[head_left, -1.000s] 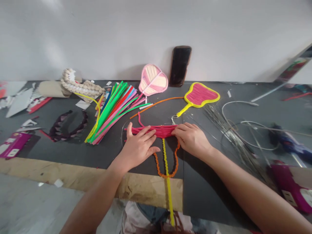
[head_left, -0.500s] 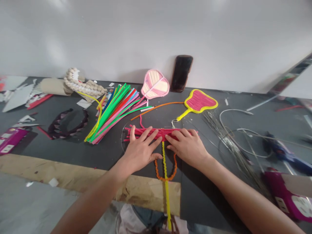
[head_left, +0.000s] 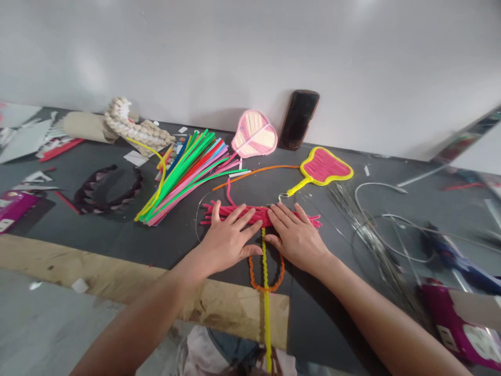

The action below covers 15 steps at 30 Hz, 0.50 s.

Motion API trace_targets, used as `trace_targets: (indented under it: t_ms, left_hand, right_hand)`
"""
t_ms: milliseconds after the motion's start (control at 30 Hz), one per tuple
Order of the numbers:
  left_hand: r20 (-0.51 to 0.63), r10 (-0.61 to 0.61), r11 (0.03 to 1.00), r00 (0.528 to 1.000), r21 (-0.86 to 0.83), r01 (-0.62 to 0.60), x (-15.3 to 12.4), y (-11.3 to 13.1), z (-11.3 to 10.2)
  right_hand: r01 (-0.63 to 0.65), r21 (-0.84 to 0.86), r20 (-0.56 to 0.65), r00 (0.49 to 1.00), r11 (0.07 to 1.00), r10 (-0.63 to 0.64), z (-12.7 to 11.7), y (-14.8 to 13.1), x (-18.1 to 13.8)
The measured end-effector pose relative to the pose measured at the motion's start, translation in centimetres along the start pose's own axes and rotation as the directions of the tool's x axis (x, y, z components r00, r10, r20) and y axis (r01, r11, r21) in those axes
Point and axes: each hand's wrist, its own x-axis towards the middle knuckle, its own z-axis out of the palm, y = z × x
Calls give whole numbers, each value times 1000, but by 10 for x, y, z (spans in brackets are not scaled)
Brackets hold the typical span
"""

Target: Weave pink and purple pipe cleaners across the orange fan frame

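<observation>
Both my hands lie flat on a row of pink-red pipe cleaners [head_left: 258, 215] on the dark table. My left hand [head_left: 229, 240] has its fingers spread over the row's left part, thumb pointing right. My right hand [head_left: 295, 235] presses on the right part, fingers stretched out and thumb to the left. Below the row runs a twisted yellow pipe-cleaner stem [head_left: 267, 313], which hangs past the table edge. An orange twisted loop [head_left: 252, 274] crosses it. What lies under my palms is hidden.
Left stands a fan of coloured pipe cleaners [head_left: 183, 180], beside a dark braided band [head_left: 107, 203]. Behind are a pink-and-cream fan shape [head_left: 254, 134], a phone [head_left: 299, 119] and a yellow-edged pink fan [head_left: 326, 166]. Wires [head_left: 364, 224], a blue glue-gun-like tool [head_left: 462, 256] and a purple power strip [head_left: 450, 318] lie right.
My right hand has flattened, its fingers stretching further over the pink-red row. My left hand stays spread in nearly the same place. The view has shifted slightly.
</observation>
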Motion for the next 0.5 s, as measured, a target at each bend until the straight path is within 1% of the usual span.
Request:
trace_targets:
  t_ms: [133,300,367,433,500]
  left_hand:
    - [12,0,1000,1000,-24,0,-2,-2,1]
    - [-24,23,1000,999,-18,-23,-1,-5,5]
    - [-67,33,999,997,-34,-35,1,-6,5]
    - [-139,20,998,990,-50,-27,3,-9,0]
    - [-217,-46,998,975,-41,38,3,-16,-10]
  right_hand:
    - [-7,20,15,1000,1000,7,10,1,-3]
    - [7,52,-33,999,999,-6,16,3,-4]
    - [15,64,-74,997,998,-10,17,4,-4]
    - [30,71,-134,991,997,-20,13,4,-3]
    - [55,75,-202,979,996,-39,6,7,-4]
